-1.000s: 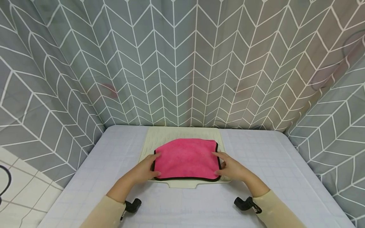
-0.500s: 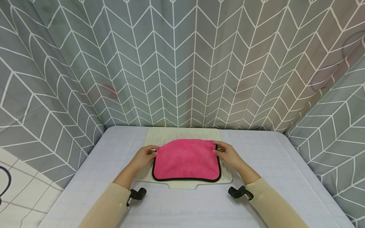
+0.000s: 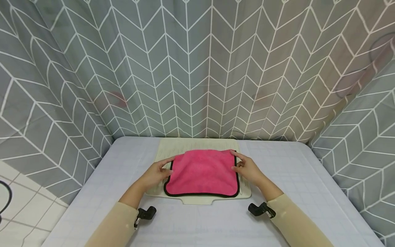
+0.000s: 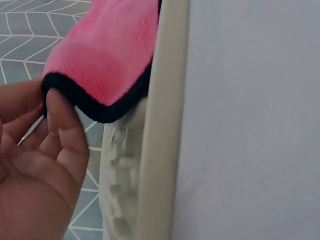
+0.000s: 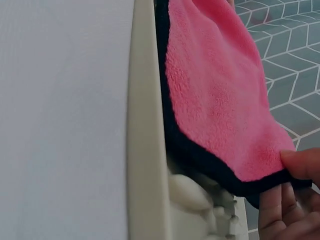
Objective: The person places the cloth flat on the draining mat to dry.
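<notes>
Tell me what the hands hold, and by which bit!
A pink cloth: the left hand grips its left edge, the right hand its right edge.

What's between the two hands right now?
The black-edged pink cloth. It spans from the left hand to the right hand, over part of the cream board. The head view shows it.

At lower centre, a cloth (image 3: 202, 173) is lying on a board (image 3: 197, 143) on the counter (image 3: 197, 226), between the left fingers (image 3: 167, 160) and the right fingers (image 3: 240, 156). Behind, a curtain (image 3: 197, 72) is filling the upper frame.
</notes>
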`<action>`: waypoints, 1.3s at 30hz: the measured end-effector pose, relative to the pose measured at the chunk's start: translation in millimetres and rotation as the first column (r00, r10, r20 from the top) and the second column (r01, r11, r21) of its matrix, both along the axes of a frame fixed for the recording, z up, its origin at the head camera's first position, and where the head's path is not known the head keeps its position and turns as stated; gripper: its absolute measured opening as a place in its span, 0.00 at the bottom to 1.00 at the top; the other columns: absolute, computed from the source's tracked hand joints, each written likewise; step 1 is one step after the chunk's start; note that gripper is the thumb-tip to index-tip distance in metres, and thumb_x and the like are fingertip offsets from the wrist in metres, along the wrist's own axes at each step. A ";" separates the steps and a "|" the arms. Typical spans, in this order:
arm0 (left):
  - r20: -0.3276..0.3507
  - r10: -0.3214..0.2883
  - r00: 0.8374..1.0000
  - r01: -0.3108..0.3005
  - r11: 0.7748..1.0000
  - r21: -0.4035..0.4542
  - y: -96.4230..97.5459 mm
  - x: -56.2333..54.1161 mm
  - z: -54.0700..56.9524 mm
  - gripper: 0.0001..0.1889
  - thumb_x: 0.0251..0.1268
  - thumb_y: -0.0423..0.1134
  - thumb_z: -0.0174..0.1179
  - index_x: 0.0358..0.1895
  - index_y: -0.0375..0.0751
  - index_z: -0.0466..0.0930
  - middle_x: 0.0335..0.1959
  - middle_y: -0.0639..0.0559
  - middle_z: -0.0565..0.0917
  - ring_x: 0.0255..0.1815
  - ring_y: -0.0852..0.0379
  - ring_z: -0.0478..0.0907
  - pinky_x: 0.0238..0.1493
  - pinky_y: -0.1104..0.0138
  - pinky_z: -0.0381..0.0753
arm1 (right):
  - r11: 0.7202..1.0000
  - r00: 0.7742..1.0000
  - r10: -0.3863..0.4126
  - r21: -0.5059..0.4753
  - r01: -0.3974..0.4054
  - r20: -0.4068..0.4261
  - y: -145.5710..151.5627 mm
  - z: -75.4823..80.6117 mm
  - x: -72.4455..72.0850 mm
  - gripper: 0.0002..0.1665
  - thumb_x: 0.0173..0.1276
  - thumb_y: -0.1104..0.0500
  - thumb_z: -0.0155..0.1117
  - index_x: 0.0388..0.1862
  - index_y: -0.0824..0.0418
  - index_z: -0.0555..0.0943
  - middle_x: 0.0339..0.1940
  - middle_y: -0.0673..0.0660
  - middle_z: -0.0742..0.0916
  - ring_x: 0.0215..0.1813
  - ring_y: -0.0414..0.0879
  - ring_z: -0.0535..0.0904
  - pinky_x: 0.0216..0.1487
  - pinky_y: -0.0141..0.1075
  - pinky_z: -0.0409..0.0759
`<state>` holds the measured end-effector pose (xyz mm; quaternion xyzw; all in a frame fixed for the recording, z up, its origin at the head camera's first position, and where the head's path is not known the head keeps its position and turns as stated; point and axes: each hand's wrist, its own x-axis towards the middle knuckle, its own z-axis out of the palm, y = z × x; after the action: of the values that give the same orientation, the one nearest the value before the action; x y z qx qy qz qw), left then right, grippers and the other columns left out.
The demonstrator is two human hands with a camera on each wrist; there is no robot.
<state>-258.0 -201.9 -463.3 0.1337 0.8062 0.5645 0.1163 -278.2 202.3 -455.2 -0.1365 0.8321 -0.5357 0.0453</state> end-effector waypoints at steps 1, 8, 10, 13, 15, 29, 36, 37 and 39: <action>-0.036 0.015 0.999 -0.015 1.000 -0.011 -1.4 1.1 0.7 0.33 0.70 0.31 0.61 0.76 0.41 0.63 0.50 0.38 0.82 0.29 0.58 0.77 0.31 0.68 0.76 | 1.000 1.000 0.004 -0.009 -0.005 -0.006 1.7 -0.2 0.1 0.42 0.66 0.70 0.68 0.78 0.59 0.65 0.49 0.68 0.78 0.32 0.43 0.72 0.25 0.30 0.69; -0.224 0.084 0.971 -0.114 0.986 -0.123 -9.9 7.4 4.6 0.35 0.68 0.29 0.63 0.77 0.41 0.62 0.77 0.38 0.61 0.35 0.56 0.81 0.30 0.70 0.76 | 0.998 0.999 0.013 -0.056 -0.015 -0.037 15.4 -0.3 0.2 0.43 0.67 0.71 0.66 0.79 0.60 0.62 0.49 0.68 0.77 0.35 0.42 0.74 0.28 0.28 0.70; -0.278 0.079 0.957 -0.132 0.976 -0.175 -11.2 8.4 5.0 0.35 0.67 0.29 0.64 0.76 0.39 0.63 0.77 0.37 0.61 0.35 0.56 0.81 0.33 0.70 0.78 | 0.999 0.998 0.033 -0.032 -0.035 -0.048 17.9 -0.4 -0.5 0.43 0.67 0.71 0.66 0.78 0.62 0.62 0.43 0.67 0.78 0.36 0.42 0.74 0.28 0.28 0.71; -0.326 0.044 0.944 -0.145 0.945 -0.293 -12.3 10.0 5.3 0.34 0.65 0.29 0.66 0.74 0.37 0.66 0.75 0.37 0.64 0.33 0.59 0.79 0.33 0.70 0.78 | 0.996 0.995 0.087 0.036 -0.086 -0.040 20.2 -0.8 -1.1 0.42 0.66 0.71 0.67 0.77 0.65 0.63 0.36 0.64 0.81 0.35 0.43 0.75 0.29 0.29 0.72; -0.309 0.020 0.951 -0.135 0.925 -0.356 -12.4 10.7 5.6 0.33 0.64 0.30 0.67 0.73 0.37 0.68 0.73 0.37 0.67 0.31 0.60 0.77 0.32 0.70 0.78 | 0.987 0.992 0.129 0.098 -0.127 -0.012 20.5 -0.2 -0.1 0.42 0.65 0.71 0.67 0.76 0.67 0.63 0.31 0.60 0.81 0.33 0.42 0.75 0.28 0.29 0.72; -0.070 -0.081 0.994 0.054 0.942 -0.332 -13.2 1.4 14.1 0.30 0.70 0.39 0.63 0.72 0.36 0.68 0.56 0.36 0.80 0.40 0.54 0.82 0.37 0.64 0.81 | 0.948 0.972 0.231 0.215 -0.235 0.045 25.5 11.5 -0.1 0.36 0.69 0.63 0.67 0.73 0.68 0.67 0.48 0.66 0.85 0.42 0.47 0.82 0.35 0.36 0.81; -0.129 0.011 0.992 -0.049 0.955 -0.291 -5.9 -19.1 8.8 0.27 0.77 0.41 0.56 0.72 0.32 0.66 0.46 0.39 0.82 0.37 0.54 0.80 0.39 0.62 0.81 | 0.982 0.992 0.114 0.145 -0.120 0.046 13.8 20.5 -16.1 0.32 0.76 0.57 0.60 0.74 0.68 0.66 0.62 0.74 0.78 0.52 0.57 0.83 0.49 0.48 0.84; -0.141 0.018 0.990 -0.058 0.957 -0.285 -4.1 -21.8 8.4 0.26 0.77 0.40 0.55 0.71 0.30 0.67 0.43 0.39 0.83 0.34 0.53 0.79 0.38 0.61 0.80 | 0.985 0.994 0.094 0.140 -0.101 0.054 11.6 21.0 -19.3 0.32 0.77 0.57 0.59 0.74 0.68 0.66 0.61 0.73 0.79 0.52 0.57 0.83 0.49 0.48 0.84; -0.185 0.037 0.982 -0.090 0.953 -0.289 -0.5 -26.3 7.3 0.22 0.76 0.38 0.55 0.67 0.30 0.72 0.42 0.38 0.83 0.36 0.50 0.80 0.40 0.60 0.80 | 0.988 0.996 0.060 0.135 -0.069 0.064 8.2 19.3 -26.7 0.31 0.78 0.57 0.57 0.74 0.69 0.65 0.59 0.73 0.80 0.49 0.56 0.83 0.49 0.46 0.83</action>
<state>-284.3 -202.3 -456.0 0.1383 0.8926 0.4268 0.0443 -304.9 210.6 -435.9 -0.1440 0.8604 -0.4793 0.0966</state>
